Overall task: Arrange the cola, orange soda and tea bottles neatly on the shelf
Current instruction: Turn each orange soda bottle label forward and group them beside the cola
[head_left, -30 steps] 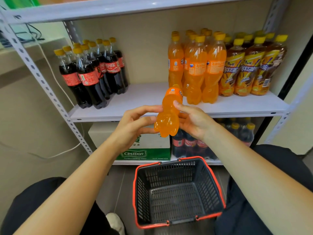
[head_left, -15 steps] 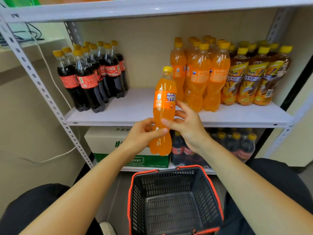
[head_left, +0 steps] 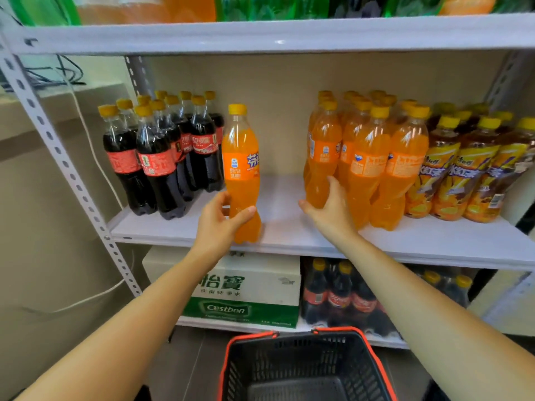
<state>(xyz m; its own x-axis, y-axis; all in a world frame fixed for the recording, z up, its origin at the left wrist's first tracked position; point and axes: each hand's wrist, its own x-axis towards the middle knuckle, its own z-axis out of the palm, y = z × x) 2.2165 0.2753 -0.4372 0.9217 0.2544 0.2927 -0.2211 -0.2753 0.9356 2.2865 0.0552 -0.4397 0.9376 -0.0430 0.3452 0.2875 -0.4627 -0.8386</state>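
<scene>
My left hand [head_left: 219, 224] grips the lower part of an upright orange soda bottle [head_left: 241, 166] over the front of the middle shelf [head_left: 289, 227], in the gap between the bottle groups. Whether its base touches the shelf is unclear. Cola bottles [head_left: 162, 157] stand clustered at the shelf's left. Orange soda bottles [head_left: 370, 166] stand in rows right of centre, tea bottles [head_left: 469, 169] at the far right. My right hand [head_left: 330, 209] holds the base of the leftmost shelved orange soda bottle [head_left: 320, 157], thumb to its left and fingers round its front.
A black basket with a red rim [head_left: 304, 369] sits on the floor below my arms. The lower shelf holds a Cestbon water carton [head_left: 246, 296] and packed cola bottles [head_left: 341, 296]. A perforated steel upright [head_left: 66, 166] bounds the left side; another shelf board [head_left: 260, 33] runs overhead.
The orange soda bottle went from tipped between both hands to upright, then left and forward to the shelf. My right hand let go of it and took the leftmost shelved bottle.
</scene>
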